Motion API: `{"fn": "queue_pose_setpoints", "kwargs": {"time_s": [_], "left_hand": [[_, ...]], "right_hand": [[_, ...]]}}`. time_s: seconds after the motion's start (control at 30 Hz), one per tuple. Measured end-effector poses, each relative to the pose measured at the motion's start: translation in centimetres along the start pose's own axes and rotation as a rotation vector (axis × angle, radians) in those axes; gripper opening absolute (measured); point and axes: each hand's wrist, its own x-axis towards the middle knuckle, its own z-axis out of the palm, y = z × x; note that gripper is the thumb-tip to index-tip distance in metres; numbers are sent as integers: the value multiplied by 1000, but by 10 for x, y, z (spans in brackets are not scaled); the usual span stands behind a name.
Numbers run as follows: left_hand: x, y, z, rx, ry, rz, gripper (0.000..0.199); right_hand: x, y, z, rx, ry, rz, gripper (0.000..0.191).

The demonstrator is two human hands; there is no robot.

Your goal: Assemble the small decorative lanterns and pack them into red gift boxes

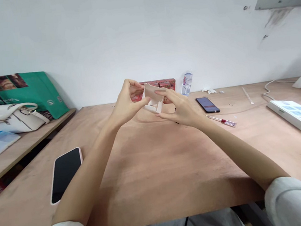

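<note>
Between both hands, above the table, is a small white cardboard box (153, 95) with its open side facing me and some flaps folded inward. My left hand (132, 100) pinches its left edge between thumb and fingers. On the opposite side, my right hand (179, 106) grips it, with fingers over the upper right edge and the thumb lower down. Behind the hands, against the wall, stand several red printed boxes (169, 84), partly hidden by the fingers and the white box.
The wooden table (156, 163) bears a pink-edged phone (66, 173), a dark phone (207, 105), a screwdriver (223, 121), a tilted plastic bottle (187, 83) and a white power strip (297, 112). A white handbag (12, 116) and green bag (42, 92) occupy the left side.
</note>
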Motion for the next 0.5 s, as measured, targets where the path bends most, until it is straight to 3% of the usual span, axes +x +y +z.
{"fn": "queue_pose_setpoints", "kwargs": {"time_s": [0.33, 0.5], "left_hand": [[-1, 13, -13, -1, -82, -3, 4], [-2, 17, -16, 129, -142, 22, 16]], "right_hand": [[-1, 10, -11, 381, 22, 156, 61], [-3, 13, -11, 493, -45, 169, 60]]}}
